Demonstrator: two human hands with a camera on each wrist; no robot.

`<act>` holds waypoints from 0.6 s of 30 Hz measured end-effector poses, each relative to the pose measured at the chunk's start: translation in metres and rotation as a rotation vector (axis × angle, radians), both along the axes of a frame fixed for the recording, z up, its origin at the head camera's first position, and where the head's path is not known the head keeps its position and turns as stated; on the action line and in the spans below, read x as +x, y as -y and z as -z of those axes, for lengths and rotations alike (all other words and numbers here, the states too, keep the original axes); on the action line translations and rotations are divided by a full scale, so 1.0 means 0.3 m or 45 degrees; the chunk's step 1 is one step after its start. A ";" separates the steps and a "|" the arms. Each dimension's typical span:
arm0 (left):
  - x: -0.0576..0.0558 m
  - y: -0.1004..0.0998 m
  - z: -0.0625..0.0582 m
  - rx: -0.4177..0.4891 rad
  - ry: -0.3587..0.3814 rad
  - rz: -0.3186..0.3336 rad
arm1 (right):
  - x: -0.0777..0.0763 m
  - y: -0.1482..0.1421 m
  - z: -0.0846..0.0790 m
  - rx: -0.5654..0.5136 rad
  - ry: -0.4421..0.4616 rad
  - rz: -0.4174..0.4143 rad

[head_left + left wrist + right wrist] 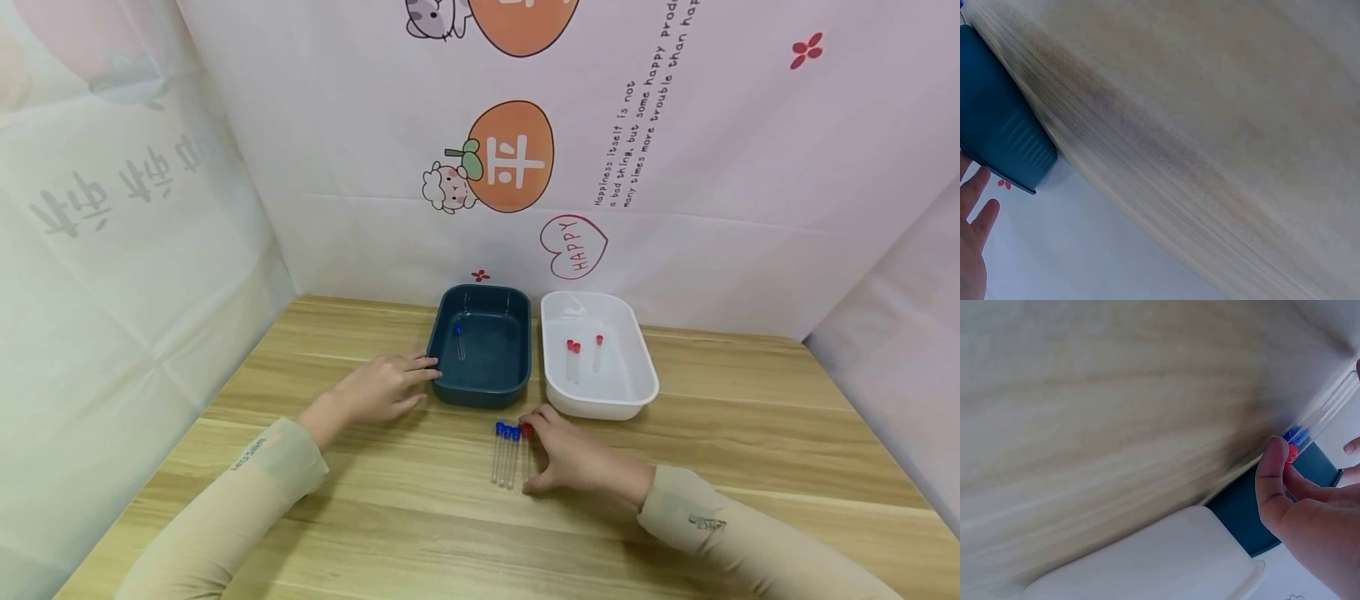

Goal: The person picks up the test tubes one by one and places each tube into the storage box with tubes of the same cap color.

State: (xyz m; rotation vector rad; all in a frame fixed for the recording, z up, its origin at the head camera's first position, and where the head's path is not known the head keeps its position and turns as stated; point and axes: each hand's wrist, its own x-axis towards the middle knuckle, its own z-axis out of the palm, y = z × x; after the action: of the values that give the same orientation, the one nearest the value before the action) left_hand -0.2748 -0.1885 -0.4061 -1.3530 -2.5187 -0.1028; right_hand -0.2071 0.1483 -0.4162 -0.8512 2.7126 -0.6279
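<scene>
My right hand (570, 450) is at a red-capped test tube (527, 454) on the table, its fingertips at the red cap and its thumb by the lower end. Close beside this tube, to its left, lie three blue-capped test tubes (506, 457) in a row. In the right wrist view, the fingertips meet at the red cap (1291, 454), with a blue cap (1296, 435) right beyond. With fingers extended, my left hand (386, 386) touches the left rim of a dark teal tray (480, 398); the left wrist view shows fingertips at that rim (1010, 181).
A single blue-capped tube (460, 343) lies inside the teal tray. To its right stands a white tray (600, 410) containing three red-capped tubes (598, 354). Both trays are near the back of the wooden table (390, 517), before a printed cloth (360, 150).
</scene>
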 end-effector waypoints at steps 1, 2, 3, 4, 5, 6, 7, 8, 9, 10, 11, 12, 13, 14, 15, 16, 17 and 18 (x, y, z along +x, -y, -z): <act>0.000 0.000 0.000 -0.001 -0.002 0.001 | 0.000 -0.001 -0.005 -0.002 0.004 0.006; -0.001 -0.001 -0.001 -0.002 -0.004 0.002 | 0.000 -0.002 -0.012 -0.010 0.012 0.012; -0.001 -0.001 -0.001 -0.003 -0.007 0.004 | 0.000 -0.003 -0.019 -0.015 0.014 0.019; -0.001 -0.001 -0.001 -0.003 -0.006 0.005 | 0.000 -0.004 -0.026 -0.023 0.014 0.026; -0.001 -0.002 -0.001 -0.003 -0.006 0.006 | 0.000 -0.006 -0.033 -0.030 0.004 0.027; 0.000 -0.002 -0.001 -0.003 -0.004 0.007 | 0.001 -0.009 -0.042 -0.043 -0.009 0.020; 0.000 -0.002 0.000 -0.001 0.001 0.008 | 0.001 -0.012 -0.052 -0.055 -0.027 0.007; 0.000 -0.002 0.000 0.000 0.006 0.008 | 0.002 -0.016 -0.061 -0.065 -0.042 -0.002; -0.001 -0.002 0.001 0.001 0.010 0.007 | 0.003 -0.021 -0.072 -0.075 -0.058 -0.010; -0.001 -0.003 0.002 0.003 0.015 0.005 | 0.005 -0.025 -0.084 -0.089 -0.069 -0.018; -0.002 -0.003 0.003 0.004 0.016 0.007 | 0.006 -0.030 -0.095 -0.101 -0.085 -0.026; -0.003 -0.003 0.004 0.007 0.017 0.010 | 0.006 -0.035 -0.105 -0.113 -0.088 -0.027; -0.004 -0.003 0.004 0.010 0.015 0.013 | 0.005 -0.041 -0.116 -0.123 -0.094 -0.024; -0.005 -0.002 0.005 0.011 0.011 0.016 | 0.004 -0.046 -0.126 -0.133 -0.100 -0.019; -0.006 -0.002 0.005 0.014 0.008 0.019 | 0.003 -0.052 -0.137 -0.140 -0.112 -0.014; -0.007 -0.001 0.006 0.017 0.004 0.022 | 0.000 -0.057 -0.146 -0.145 -0.125 -0.008; -0.007 -0.001 0.006 0.019 0.001 0.024 | -0.003 -0.064 -0.155 -0.151 -0.139 -0.002; -0.007 0.000 0.005 0.022 -0.002 0.024 | -0.006 -0.071 -0.164 -0.157 -0.145 0.006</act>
State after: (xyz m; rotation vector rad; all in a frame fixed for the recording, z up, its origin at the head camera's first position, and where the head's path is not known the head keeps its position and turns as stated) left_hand -0.2768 -0.1885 -0.4076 -1.3700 -2.4983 -0.1276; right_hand -0.2090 0.1694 -0.3671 -0.9372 2.8013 -0.7777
